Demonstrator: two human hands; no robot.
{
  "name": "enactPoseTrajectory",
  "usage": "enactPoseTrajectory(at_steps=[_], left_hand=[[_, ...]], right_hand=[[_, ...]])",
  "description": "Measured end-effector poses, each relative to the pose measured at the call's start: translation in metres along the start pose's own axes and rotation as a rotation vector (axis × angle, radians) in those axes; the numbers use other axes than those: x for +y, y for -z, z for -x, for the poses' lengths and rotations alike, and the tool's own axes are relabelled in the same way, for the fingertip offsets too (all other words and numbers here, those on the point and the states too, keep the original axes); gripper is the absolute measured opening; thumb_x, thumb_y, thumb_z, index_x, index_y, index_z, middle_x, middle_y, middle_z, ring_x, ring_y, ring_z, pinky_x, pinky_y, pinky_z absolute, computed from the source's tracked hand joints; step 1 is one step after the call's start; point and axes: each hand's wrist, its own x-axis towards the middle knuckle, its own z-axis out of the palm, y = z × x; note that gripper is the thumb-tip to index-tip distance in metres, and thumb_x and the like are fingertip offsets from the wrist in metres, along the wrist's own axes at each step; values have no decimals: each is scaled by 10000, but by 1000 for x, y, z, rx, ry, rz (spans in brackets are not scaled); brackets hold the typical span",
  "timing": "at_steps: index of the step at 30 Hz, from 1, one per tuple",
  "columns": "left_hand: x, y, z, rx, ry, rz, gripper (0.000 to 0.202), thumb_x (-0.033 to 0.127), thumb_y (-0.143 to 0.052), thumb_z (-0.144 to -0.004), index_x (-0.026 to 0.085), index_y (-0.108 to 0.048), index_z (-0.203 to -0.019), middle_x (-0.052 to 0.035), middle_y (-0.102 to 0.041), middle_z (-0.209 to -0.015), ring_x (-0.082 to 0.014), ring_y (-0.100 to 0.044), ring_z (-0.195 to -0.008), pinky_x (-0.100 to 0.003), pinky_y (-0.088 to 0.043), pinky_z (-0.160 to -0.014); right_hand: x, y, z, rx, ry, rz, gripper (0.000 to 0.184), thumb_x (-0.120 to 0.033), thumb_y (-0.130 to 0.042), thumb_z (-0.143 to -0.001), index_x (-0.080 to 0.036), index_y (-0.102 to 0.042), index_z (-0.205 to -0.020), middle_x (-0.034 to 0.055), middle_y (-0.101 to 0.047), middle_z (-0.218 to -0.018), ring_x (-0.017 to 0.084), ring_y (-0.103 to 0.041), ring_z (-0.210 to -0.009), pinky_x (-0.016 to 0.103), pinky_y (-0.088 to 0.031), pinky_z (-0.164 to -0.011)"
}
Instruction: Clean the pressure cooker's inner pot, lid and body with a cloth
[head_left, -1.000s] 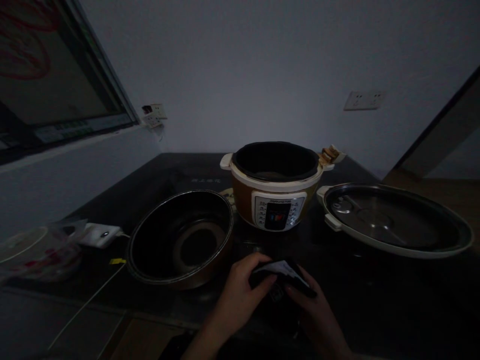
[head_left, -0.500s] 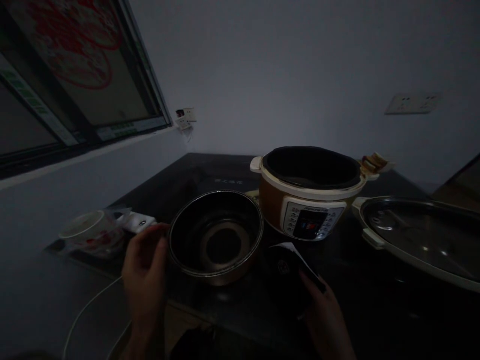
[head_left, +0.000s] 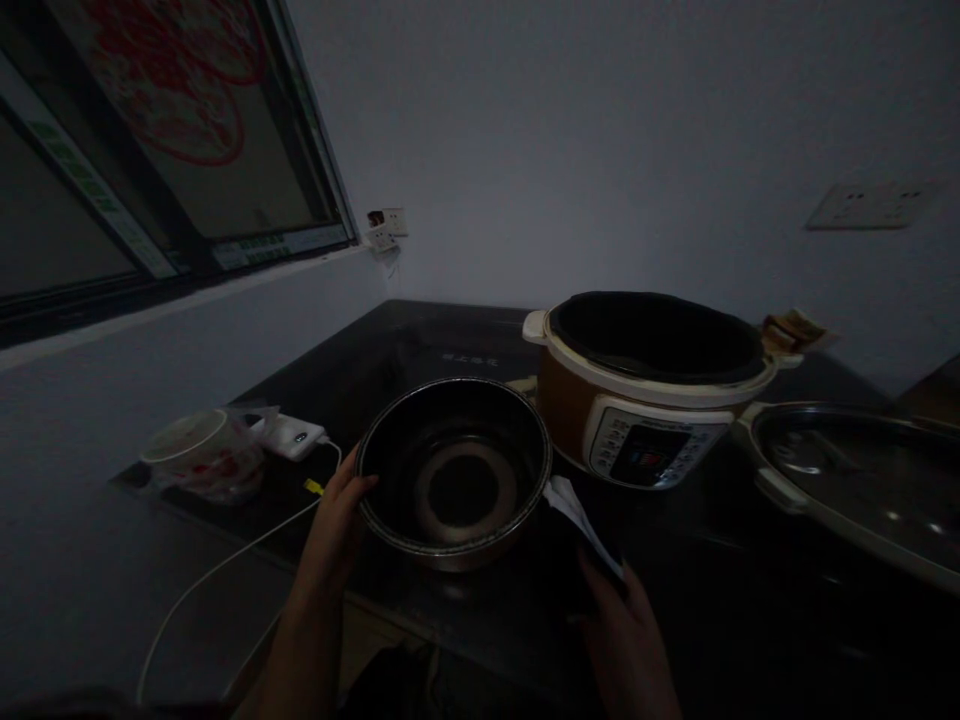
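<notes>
Near the worktop's (head_left: 465, 620) front edge, a pot (head_left: 456, 490) (tippable if pulled unevenly) is gripped by the left hand (head_left: 341, 515), a black-and-white item (head_left: 583, 525) by the right hand (head_left: 624, 610).

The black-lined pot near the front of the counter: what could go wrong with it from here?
The left hand grips the pot on one side of its rim, so a pull there might tilt it. The right hand holds a dark-and-white item close to the opposite side; it could knock the pot, though I can't tell whether they touch. The open cooker stands close beside, so a shove might bump it.
</notes>
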Motion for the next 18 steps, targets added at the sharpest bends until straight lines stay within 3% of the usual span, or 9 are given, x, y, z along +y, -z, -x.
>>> enactPoseTrajectory(at_steps=[6,10,13,18], left_hand=[[4,-4,4,-50,-91,-39,661,197,-634,-623,198,-556,-1279,-50,-634,-1244,-293,-558,-1172,-391,-459,-980],[13,-9,13,-66,-218,-137,630,180,-632,-650,202,-561,-1276,-38,-573,-1332,-282,-460,-1279,-396,-350,-1083],[20,-9,20,-93,-324,-253,610,200,-652,-673,210,-563,-1276,-33,-549,-1360,-286,-421,-1310,-412,-294,-1118],[30,-10,32,-164,-492,-388,596,262,-675,-724,231,-542,-1305,-36,-549,-1359,-298,-441,-1294,-431,-312,-1112]], right_hand=[[6,-2,5,9,38,92,442,-375,-488,-688,-195,-720,-1018,64,-629,-1206,299,-538,-1159,394,-473,-929],[7,5,5,17,53,94,435,-351,-502,-688,-190,-712,-1034,73,-638,-1188,300,-552,-1137,384,-486,-910],[1,11,4,-12,-44,41,433,-373,-509,-717,-174,-706,-1048,93,-640,-1183,311,-556,-1137,403,-491,-906],[-8,13,6,-103,-163,-103,437,-419,-503,-778,-185,-685,-1099,83,-631,-1207,294,-548,-1169,402,-484,-928]])
